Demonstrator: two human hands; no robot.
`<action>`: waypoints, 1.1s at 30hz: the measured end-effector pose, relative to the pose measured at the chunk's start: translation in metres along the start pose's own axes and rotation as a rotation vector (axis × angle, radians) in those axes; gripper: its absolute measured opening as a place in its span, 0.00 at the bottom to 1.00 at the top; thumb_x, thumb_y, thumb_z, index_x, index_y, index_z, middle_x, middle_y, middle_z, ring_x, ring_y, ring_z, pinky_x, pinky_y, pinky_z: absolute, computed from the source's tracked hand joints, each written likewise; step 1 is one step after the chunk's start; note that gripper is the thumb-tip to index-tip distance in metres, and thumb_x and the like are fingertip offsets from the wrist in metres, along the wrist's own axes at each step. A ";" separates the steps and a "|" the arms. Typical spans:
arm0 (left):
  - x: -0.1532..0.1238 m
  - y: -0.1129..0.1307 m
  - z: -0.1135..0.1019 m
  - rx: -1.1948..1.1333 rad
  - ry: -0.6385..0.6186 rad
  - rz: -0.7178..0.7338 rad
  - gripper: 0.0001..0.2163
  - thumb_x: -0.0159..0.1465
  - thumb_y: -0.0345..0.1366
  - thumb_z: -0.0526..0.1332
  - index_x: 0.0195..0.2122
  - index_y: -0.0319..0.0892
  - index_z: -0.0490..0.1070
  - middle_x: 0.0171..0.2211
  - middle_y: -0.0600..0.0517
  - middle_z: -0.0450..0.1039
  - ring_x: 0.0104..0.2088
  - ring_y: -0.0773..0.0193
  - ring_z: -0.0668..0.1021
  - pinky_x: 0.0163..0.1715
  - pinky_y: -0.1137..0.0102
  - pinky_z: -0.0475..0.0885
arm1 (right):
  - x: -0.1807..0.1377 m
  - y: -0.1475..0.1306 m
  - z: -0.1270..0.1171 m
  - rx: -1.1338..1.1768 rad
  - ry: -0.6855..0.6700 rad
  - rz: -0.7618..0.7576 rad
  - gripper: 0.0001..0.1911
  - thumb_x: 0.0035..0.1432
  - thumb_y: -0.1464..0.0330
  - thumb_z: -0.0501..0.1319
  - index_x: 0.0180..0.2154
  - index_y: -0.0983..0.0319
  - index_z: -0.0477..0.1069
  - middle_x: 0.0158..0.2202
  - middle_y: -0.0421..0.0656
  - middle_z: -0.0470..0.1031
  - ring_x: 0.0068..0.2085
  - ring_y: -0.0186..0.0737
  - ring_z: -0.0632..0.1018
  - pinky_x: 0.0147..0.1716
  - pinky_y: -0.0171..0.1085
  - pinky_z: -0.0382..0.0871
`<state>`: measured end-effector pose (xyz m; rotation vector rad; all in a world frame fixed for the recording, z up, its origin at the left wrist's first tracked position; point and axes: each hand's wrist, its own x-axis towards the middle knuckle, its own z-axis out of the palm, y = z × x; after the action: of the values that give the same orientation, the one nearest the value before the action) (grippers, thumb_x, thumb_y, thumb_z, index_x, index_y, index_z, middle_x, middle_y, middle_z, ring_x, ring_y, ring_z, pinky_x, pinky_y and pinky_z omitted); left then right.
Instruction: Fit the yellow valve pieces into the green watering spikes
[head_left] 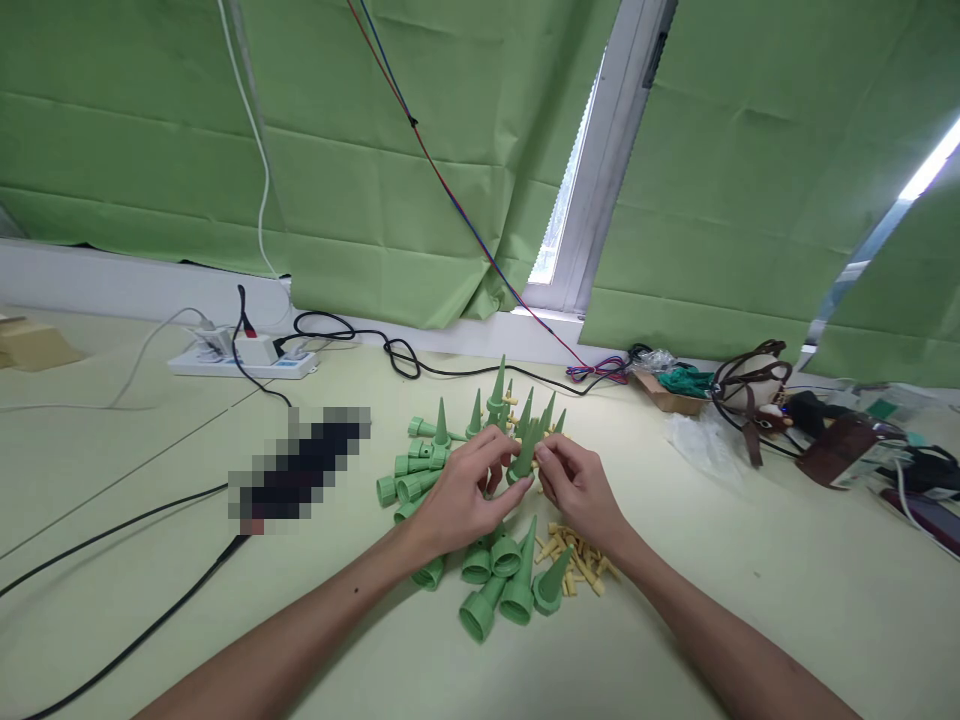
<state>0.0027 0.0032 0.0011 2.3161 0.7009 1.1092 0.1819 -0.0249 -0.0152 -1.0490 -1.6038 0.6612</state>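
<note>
On the pale table [750, 620], a heap of green cones [420, 470] lies at centre. Just nearer, the left hand [461, 500] pinches one upright cone [527, 450] at its base. The right hand [577, 490] has its fingertips pressed together at the cone's side, and whether they grip anything is unclear. Small yellow pegs [574, 560] lie below. This looks like a fitting step, which calls for a steady cone and fine alignment.

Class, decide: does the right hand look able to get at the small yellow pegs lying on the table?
Probably yes. The yellow pegs lie uncovered close below the right hand, nothing between, though it pinches a green cone.
</note>
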 end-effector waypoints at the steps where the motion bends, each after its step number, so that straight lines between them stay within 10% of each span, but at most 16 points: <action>1: 0.000 0.000 0.000 0.021 -0.006 0.025 0.04 0.65 0.35 0.58 0.39 0.42 0.66 0.33 0.53 0.62 0.27 0.69 0.65 0.26 0.73 0.63 | 0.000 0.000 0.000 -0.001 -0.007 0.001 0.16 0.68 0.58 0.52 0.29 0.60 0.63 0.19 0.34 0.57 0.20 0.31 0.58 0.20 0.33 0.54; 10: -0.001 -0.002 0.005 0.073 0.024 0.052 0.08 0.67 0.33 0.55 0.46 0.44 0.66 0.36 0.51 0.63 0.27 0.69 0.66 0.28 0.72 0.64 | 0.001 0.000 0.002 -0.010 0.054 0.000 0.16 0.67 0.58 0.54 0.30 0.61 0.65 0.20 0.34 0.58 0.21 0.31 0.60 0.20 0.32 0.54; 20: 0.005 0.003 0.001 -0.108 -0.006 -0.219 0.22 0.71 0.46 0.48 0.25 0.39 0.69 0.24 0.53 0.68 0.28 0.65 0.70 0.30 0.70 0.62 | 0.001 -0.005 0.000 -0.022 0.141 -0.043 0.14 0.67 0.60 0.54 0.31 0.60 0.66 0.21 0.35 0.60 0.22 0.32 0.62 0.21 0.33 0.57; 33: 0.005 0.000 0.000 -0.063 -0.034 -0.198 0.16 0.66 0.47 0.58 0.28 0.40 0.65 0.28 0.55 0.63 0.28 0.67 0.66 0.28 0.72 0.62 | -0.001 -0.002 0.000 -0.044 0.095 -0.074 0.13 0.67 0.62 0.54 0.32 0.61 0.66 0.22 0.35 0.60 0.22 0.31 0.61 0.22 0.33 0.54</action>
<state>0.0054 0.0061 0.0041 2.1550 0.8491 0.9866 0.1815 -0.0261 -0.0140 -1.0329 -1.5731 0.5205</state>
